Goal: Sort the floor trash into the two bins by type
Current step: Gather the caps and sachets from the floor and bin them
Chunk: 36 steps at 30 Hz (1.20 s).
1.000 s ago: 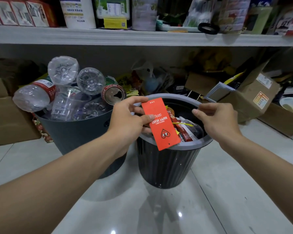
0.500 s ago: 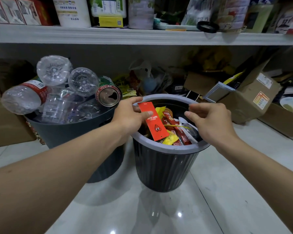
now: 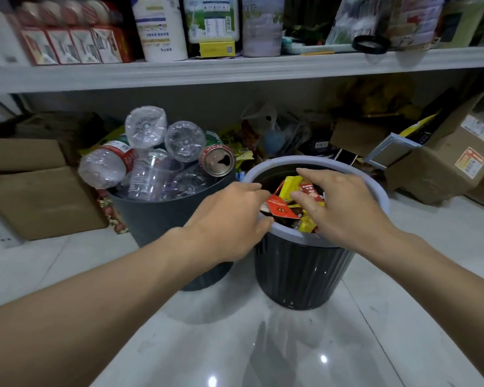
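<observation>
Two bins stand on the pale tiled floor. The left dark bin (image 3: 162, 219) is heaped with clear plastic bottles (image 3: 104, 166), cups and a drink can (image 3: 217, 162). The right ribbed bin with a grey rim (image 3: 299, 275) holds snack wrappers (image 3: 291, 185). A red card (image 3: 281, 209) lies flat on top of the wrappers. My left hand (image 3: 229, 219) reaches over the rim with its fingers stretched out, the fingertips at the card's left edge. My right hand (image 3: 338, 208) lies flat over the bin, its straight fingers resting on the wrappers.
A white shelf (image 3: 235, 71) packed with cartons and tubs runs above the bins. Cardboard boxes (image 3: 442, 163) and clutter sit under it at the right, and a flat cardboard box (image 3: 39, 196) lies at the left. Glossy floor tiles (image 3: 235, 331) spread out in front.
The red card went from upright in my left hand's grip to lying flat in the right bin. Both hands moved down over that bin, and the right hand spread flat.
</observation>
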Motion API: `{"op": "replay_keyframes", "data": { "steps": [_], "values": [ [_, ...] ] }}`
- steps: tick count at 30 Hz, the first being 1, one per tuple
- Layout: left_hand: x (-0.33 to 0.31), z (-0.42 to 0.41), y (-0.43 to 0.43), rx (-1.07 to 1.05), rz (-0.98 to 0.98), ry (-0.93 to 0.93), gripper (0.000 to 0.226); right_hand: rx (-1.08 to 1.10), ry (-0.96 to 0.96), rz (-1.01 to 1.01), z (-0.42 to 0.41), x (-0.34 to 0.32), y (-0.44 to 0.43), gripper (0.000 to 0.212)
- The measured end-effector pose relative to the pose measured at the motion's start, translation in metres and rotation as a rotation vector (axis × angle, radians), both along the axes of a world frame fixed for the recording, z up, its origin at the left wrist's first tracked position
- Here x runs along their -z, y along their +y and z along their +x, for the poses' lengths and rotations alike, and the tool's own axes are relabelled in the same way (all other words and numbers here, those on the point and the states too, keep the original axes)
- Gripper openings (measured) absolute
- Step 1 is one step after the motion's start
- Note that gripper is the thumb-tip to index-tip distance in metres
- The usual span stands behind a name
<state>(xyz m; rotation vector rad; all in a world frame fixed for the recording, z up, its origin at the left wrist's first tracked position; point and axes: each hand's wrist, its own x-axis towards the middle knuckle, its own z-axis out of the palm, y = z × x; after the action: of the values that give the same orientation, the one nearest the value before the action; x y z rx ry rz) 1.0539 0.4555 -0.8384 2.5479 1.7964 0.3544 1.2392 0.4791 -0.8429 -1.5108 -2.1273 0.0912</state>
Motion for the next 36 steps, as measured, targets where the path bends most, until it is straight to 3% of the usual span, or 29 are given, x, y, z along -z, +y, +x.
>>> {"op": "replay_keyframes", "data": {
  "steps": [3,12,23,36],
  "values": [
    [-0.012,-0.015,-0.02,-0.045,0.15,0.157,0.046,-0.033,-0.053,0.019,-0.019,-0.011,-0.013,0.047],
    [-0.057,-0.096,-0.078,-0.239,0.29,0.219,0.062,-0.106,-0.189,0.063,-0.107,-0.054,-0.065,0.057],
    [-0.097,-0.266,-0.169,-0.424,0.226,0.192,0.064,-0.204,-0.349,0.016,-0.293,-0.087,-0.141,0.066],
    [-0.115,-0.49,-0.259,-0.598,0.19,0.19,0.064,-0.376,-0.353,-0.019,-0.541,-0.107,-0.203,0.064]
  ]
}}
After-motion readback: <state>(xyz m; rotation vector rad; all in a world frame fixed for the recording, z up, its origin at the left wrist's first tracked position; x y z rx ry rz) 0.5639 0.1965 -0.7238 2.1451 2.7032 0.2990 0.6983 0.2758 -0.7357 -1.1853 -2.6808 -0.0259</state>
